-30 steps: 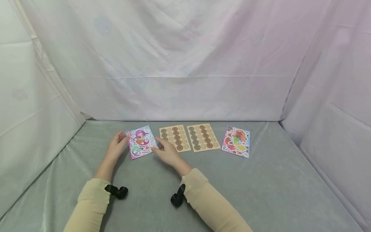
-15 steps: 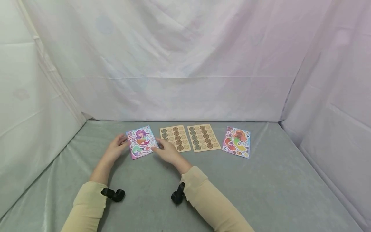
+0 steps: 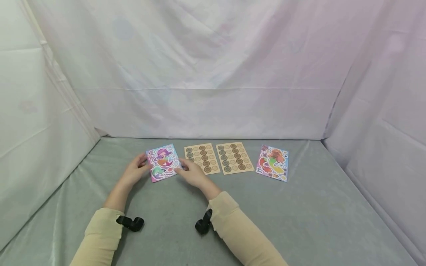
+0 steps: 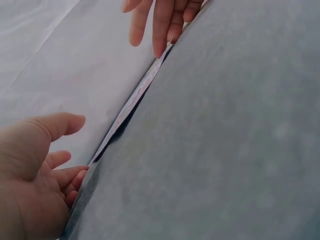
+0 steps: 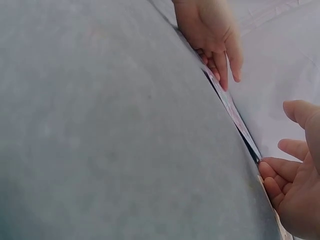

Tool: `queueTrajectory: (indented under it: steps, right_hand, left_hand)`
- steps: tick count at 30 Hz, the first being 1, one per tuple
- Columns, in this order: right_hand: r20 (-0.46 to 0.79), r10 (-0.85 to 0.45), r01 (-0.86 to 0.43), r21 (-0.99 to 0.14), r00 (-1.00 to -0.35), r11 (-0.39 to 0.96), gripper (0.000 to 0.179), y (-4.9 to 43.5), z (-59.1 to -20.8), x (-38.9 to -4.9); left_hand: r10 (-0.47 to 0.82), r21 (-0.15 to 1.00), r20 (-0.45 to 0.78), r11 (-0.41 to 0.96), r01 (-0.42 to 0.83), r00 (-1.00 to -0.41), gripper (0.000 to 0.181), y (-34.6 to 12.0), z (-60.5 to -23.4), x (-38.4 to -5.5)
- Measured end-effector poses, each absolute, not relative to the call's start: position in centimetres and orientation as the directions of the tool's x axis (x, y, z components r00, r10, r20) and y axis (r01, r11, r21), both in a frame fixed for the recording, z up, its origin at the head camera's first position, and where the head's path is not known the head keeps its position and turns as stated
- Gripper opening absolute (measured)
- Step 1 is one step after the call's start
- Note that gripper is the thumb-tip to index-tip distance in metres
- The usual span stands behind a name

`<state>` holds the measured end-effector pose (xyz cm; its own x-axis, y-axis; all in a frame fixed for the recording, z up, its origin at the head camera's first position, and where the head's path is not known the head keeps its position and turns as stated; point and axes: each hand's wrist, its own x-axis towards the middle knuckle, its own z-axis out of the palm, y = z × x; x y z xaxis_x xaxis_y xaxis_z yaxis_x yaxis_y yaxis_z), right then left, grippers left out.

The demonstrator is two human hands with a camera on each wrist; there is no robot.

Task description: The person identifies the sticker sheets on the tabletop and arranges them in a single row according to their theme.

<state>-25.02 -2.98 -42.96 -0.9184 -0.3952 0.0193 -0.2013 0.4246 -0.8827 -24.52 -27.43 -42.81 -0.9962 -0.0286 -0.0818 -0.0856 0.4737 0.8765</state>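
A: Where is the mermaid sticker sheet (image 3: 164, 162)?
B: Left part of the grey cloth surface (image 3: 316, 214), turned a little askew, between the left hand (image 3: 134, 171) and the right hand (image 3: 192, 173).
A: State of the left fingers?
B: Released: loosely bent, fingertips at the sheet's left edge. Thumb apart from the index finger in the left wrist view.
A: And the right?
B: Also released. Fingertips meet the sheet's right edge near its lower corner; thumb stands away in the right wrist view.
A: Is the sheet raised?
B: Cannot tell. Both wrist views show it nearly edge-on, a dark strip along its near side.
A: Neighbours?
B: Just right of it, a beige sheet of round stickers (image 3: 208, 152), its lower left part behind the right hand. Beside that, a second beige sheet (image 3: 234, 158) of similar pattern. Further right, well apart from the hands, a pink-and-blue sticker sheet (image 3: 273, 162) with a yellow-and-green figure.
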Motion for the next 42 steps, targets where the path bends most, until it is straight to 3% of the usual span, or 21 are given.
queueTrajectory:
  steps: [16, 27, 42]
  right_hand:
    - [0.016, -0.395, -0.186, -0.899, -0.918, 0.396, 0.054, -3.23, -42.78, -24.73]
    - [-0.074, -0.35, -0.048, -0.943, -0.934, 0.329, 0.058, -3.5, -42.44, -24.71]
    - [-0.065, -0.329, -0.018, -0.97, -0.942, 0.243, 0.054, -3.6, -42.69, -24.66]
  left_hand:
    - [-0.012, 0.898, -0.086, 0.432, -0.083, -0.996, 0.075, -27.29, -42.8, -24.31]
    - [-0.035, 0.905, -0.097, 0.412, -0.103, -0.995, 0.072, -26.86, -42.63, -24.1]
    - [-0.091, 0.936, -0.093, 0.332, -0.119, -0.991, 0.068, -26.66, -42.51, -24.2]
